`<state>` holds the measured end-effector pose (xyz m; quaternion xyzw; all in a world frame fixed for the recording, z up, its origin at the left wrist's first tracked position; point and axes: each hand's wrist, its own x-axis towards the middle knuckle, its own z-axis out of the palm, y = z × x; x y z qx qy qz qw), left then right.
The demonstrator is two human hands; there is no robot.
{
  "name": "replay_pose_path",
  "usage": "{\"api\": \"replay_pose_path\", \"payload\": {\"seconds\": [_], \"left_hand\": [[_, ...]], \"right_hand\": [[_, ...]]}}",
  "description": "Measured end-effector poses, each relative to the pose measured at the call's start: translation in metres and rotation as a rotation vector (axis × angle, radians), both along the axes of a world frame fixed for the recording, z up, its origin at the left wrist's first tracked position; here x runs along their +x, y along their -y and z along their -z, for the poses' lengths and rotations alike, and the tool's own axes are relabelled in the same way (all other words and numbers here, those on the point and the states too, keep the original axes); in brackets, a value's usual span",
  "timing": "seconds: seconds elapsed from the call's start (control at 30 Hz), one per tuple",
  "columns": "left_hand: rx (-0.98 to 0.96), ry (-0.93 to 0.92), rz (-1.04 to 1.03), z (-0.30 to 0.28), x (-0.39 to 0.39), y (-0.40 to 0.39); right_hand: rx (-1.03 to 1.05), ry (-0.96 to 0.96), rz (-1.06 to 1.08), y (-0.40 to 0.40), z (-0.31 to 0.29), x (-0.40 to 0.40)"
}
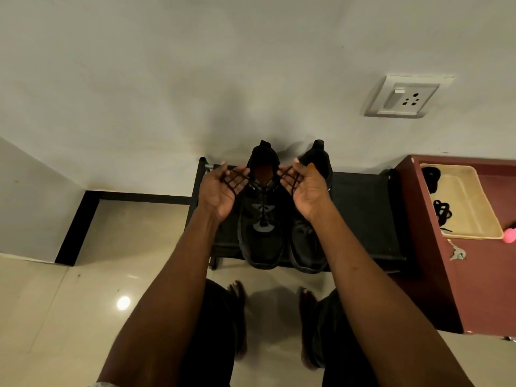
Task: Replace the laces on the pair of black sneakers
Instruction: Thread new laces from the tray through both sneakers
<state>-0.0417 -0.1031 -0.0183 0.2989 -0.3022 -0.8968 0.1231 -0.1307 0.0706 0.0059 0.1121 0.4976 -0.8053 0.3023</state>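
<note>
Two black sneakers stand side by side on a low black rack [363, 219], heels toward the wall. The left sneaker [262, 241] shows an orange insole and a grey tongue. The right sneaker [304, 247] is partly hidden by my right forearm. My left hand [220, 191] and right hand [307, 191] hover palms up over the left sneaker's opening. Thin black lace strands [237, 180] cross the half-curled fingers of each hand. The strands lead down toward the left sneaker's eyelets.
A maroon cabinet [480, 275] stands to the right, carrying a beige tray [472, 191] with a bundle of black laces [442, 212]. Keys [457, 254] and a pink object [510, 236] lie beside the tray. A wall socket [407, 97] sits above. My bare feet [237, 294] stand on glossy tiles.
</note>
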Motion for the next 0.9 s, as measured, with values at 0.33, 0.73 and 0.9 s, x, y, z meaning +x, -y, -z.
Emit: {"api": "replay_pose_path", "payload": {"seconds": [0.33, 0.73, 0.9], "left_hand": [[-0.056, 0.029, -0.075, 0.011, -0.028, -0.011], [-0.134, 0.051, -0.054, 0.021, -0.035, -0.003], [-0.145, 0.100, -0.077, 0.015, -0.033, -0.002]], "right_hand": [[-0.110, 0.110, 0.053, 0.022, 0.019, -0.011], [0.127, -0.021, 0.039, 0.025, 0.022, -0.025], [0.161, -0.004, 0.065, 0.025, 0.019, -0.025]]}}
